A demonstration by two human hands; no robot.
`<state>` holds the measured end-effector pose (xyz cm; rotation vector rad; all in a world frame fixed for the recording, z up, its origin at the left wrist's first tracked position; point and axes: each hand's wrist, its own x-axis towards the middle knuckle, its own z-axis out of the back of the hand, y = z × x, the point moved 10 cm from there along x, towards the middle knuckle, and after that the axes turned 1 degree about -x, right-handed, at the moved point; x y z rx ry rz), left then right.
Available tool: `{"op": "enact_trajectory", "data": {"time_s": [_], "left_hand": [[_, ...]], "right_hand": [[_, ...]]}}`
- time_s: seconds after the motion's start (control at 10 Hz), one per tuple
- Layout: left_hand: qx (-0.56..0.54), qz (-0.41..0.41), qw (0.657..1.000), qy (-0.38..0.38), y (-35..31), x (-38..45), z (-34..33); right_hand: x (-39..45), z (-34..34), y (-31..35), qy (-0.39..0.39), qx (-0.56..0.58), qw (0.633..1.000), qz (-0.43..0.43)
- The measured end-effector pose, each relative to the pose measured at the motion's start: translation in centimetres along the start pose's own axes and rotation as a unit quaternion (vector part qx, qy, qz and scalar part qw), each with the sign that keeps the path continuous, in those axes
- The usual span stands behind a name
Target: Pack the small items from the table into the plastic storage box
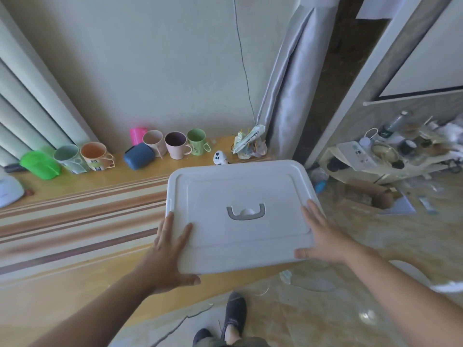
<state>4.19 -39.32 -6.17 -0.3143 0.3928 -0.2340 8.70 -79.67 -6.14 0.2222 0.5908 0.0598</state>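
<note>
I had the white plastic storage box (240,214) between my two hands, its lid on and the grey handle (246,213) lying flat in the recess at the lid's middle. My left hand (170,249) was spread over the near left corner, fingers straight along the lid's edge and thumb reaching under the front rim; nothing was curled tight, so it pressed rather than clutched. My right hand (323,236) lay flat against the right side, fingers extended up the edge and thumb pointing along the front. The box sat over the right end of the wooden table (75,291), its near right corner reaching out past the table's edge above the floor. Along the wall behind it stood the small items: a green tub (41,165), a pale green cup (69,157), an orange cup (96,155), a blue case (138,156), a pink cup (137,136), a beige cup (154,141), a purple-lined mug (177,145), a green mug (197,141) and a white gadget (220,157). A striped cloth (75,221) covered the table to the box's left.
</note>
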Motion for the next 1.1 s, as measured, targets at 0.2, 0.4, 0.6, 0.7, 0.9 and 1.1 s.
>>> {"op": "enact_trajectory", "data": {"time_s": [0.2,0.4,0.6,0.7,0.9,1.1], "left_hand": [[0.025,0.018,0.999,-0.024,0.3,0.2,0.6],[0.075,0.044,0.995,-0.044,0.6,0.3,1.2],[0.09,0.083,0.992,-0.031,0.6,-0.4,1.2],[0.098,0.089,0.991,-0.01,0.6,-0.6,0.5],[0.117,0.108,0.986,-0.055,-0.4,-1.0,1.3],[0.072,0.138,0.987,-0.029,-2.0,3.1,10.9]], "right_hand": [[-1.8,0.1,0.9,-0.155,-0.01,0.988,-0.028],[-1.0,0.9,1.2,-0.146,-0.031,0.988,-0.046],[-0.6,1.3,0.4,-0.212,0.026,0.976,-0.035],[-0.6,0.5,0.2,-0.181,-0.007,0.982,-0.046],[-0.3,0.2,0.1,-0.119,-0.09,0.987,-0.055],[0.9,6.3,0.6,-0.131,-0.065,0.989,0.015]]}}
